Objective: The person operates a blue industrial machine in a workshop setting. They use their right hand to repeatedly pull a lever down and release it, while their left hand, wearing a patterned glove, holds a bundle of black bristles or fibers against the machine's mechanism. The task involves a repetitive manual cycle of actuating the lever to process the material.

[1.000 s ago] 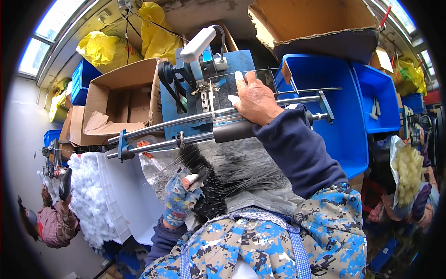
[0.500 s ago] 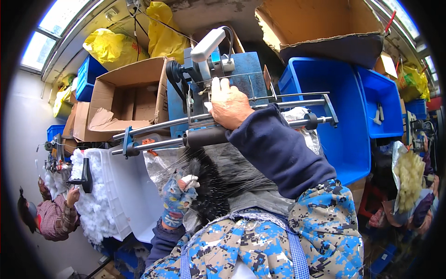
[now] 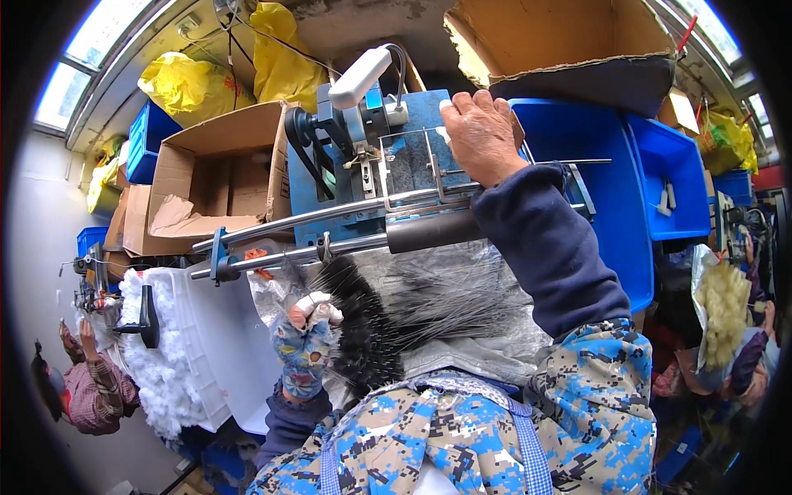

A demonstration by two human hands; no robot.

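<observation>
A blue bench machine (image 3: 363,157) stands before me, with two steel rails and a dark cylindrical sleeve (image 3: 436,233) on the front one. My right hand (image 3: 483,136) is closed at the right end of its sliding wire frame (image 3: 435,169); the fingers curl over, hiding what they grip. My left hand (image 3: 307,338), in a worn patterned glove with white-wrapped fingertips, is pinched closed left of a mass of black bristles (image 3: 363,330). What it holds, if anything, cannot be made out. More loose dark bristles (image 3: 445,301) lie on a silvery sheet (image 3: 503,326) across my lap.
An open cardboard box (image 3: 223,177) is left of the machine, a white tub (image 3: 235,346) nearer. Blue bins (image 3: 590,206) stand right, below a large carton (image 3: 569,49). Yellow bags (image 3: 194,87) sit behind. Other people (image 3: 95,388) work at both sides.
My right hand has moved right and away from me, off the machine's clamp area. The wire frame and dark sleeve have slid right. My left hand has shifted slightly left.
</observation>
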